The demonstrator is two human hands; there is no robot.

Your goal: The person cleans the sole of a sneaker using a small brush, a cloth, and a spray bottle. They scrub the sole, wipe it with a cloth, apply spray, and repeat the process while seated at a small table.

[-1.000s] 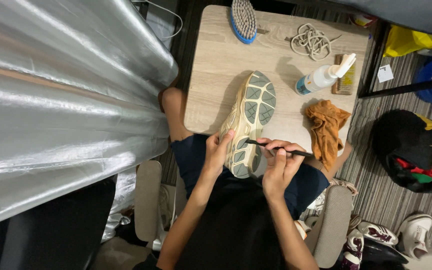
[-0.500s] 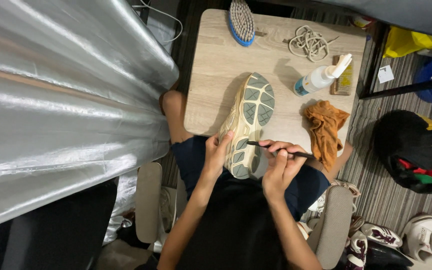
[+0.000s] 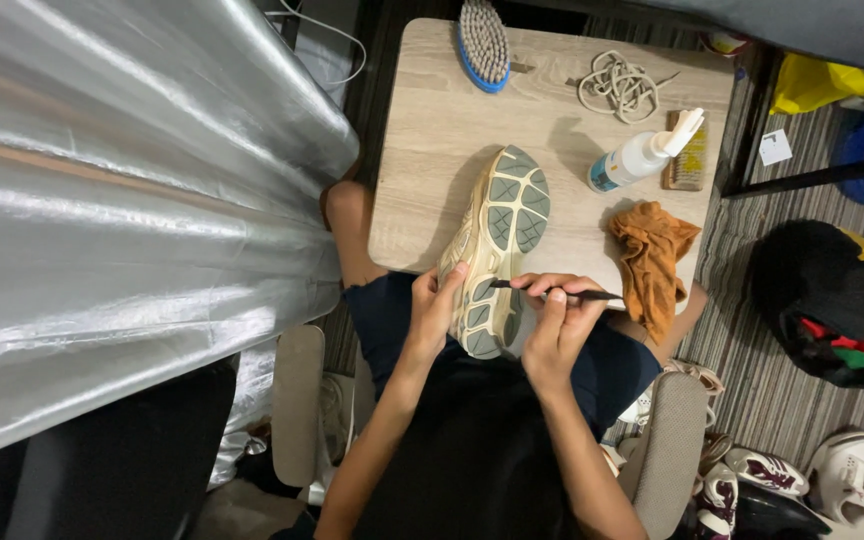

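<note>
A beige sneaker (image 3: 497,240) lies sole up at the near edge of a small wooden table (image 3: 432,150), its heel hanging over my lap. My left hand (image 3: 435,308) grips the shoe's left side near the heel. My right hand (image 3: 560,318) holds a thin dark tool (image 3: 552,291) like a pen, its tip touching the grey-green tread at the middle of the sole.
On the table lie a blue-backed brush (image 3: 483,42), a coil of laces (image 3: 617,85), a white spray bottle (image 3: 642,155), a small wooden brush (image 3: 689,165) and an orange cloth (image 3: 652,260). A silver curtain (image 3: 122,210) hangs left. Bags and shoes (image 3: 832,470) crowd the striped floor right.
The view has shifted slightly. Both hands stay on the shoe and the tool tip remains at the sole's middle.
</note>
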